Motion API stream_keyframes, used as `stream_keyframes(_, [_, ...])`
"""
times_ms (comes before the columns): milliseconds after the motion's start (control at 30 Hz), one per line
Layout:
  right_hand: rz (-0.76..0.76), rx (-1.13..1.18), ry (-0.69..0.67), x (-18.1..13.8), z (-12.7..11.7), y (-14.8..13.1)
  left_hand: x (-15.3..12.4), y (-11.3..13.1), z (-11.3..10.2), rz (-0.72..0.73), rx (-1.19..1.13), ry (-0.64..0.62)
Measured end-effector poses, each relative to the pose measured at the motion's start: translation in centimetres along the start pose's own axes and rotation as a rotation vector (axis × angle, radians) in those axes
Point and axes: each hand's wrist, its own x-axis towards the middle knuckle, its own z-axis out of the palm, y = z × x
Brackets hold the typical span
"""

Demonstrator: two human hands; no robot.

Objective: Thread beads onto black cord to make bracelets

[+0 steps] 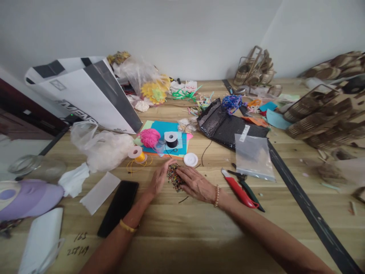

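Observation:
A pile of small multicoloured beads lies on the wooden table between my two hands. My left hand rests on its edge along the left side of the pile, fingers stretched out. My right hand lies flat with fingers extended over the right part of the pile, hiding some beads. Just beyond the beads is a round white lid or dish. A spool of black cord stands on blue paper, and a spool of yellow thread is to the left.
A red-handled cutter and dark green pliers lie right of my right hand. A black phone is near my left forearm. Farther back are pink yarn, a black bubble mailer and a clear plastic bag.

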Motion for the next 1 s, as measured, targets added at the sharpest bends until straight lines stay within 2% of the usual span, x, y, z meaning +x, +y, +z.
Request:
stream_keyframes(167, [0.074,-0.041,0.061,1.5,-0.3,-0.1,0.3,-1.3,-0.3,-0.057,-0.254,0.064])
stream_keyframes(367, [-0.01,-0.137,0.043,5.7,2.1,-0.6,0.7,-1.6,0.1,-0.061,-0.482,0.155])
stream_keyframes(467, [-0.083,-0.199,0.019,7.1,3.1,-0.9,0.9,-1.6,-0.2,-0.094,-0.513,0.213])
stream_keyframes(567, [-0.175,-0.283,-0.005,7.8,3.6,-1.2,0.9,-1.8,-0.6,-0.12,-0.505,0.22])
stream_keyframes(700, [-0.19,-0.352,-0.026,8.1,3.9,-1.2,0.9,-1.9,-0.8,-0.123,-0.472,0.214])
stream_keyframes(833, [-0.157,-0.192,0.019,7.7,3.1,-0.7,1.0,-1.9,-0.6,-0.091,-0.501,0.23])
stream_keyframes(933, [-0.057,0.123,0.112,7.0,1.2,-0.3,1.2,-1.8,-0.3,-0.057,-0.536,0.246])
stream_keyframes(1000, [0.067,0.376,0.173,6.5,-0.1,-0.2,1.2,-1.7,-0.2,-0.062,-0.54,0.246])
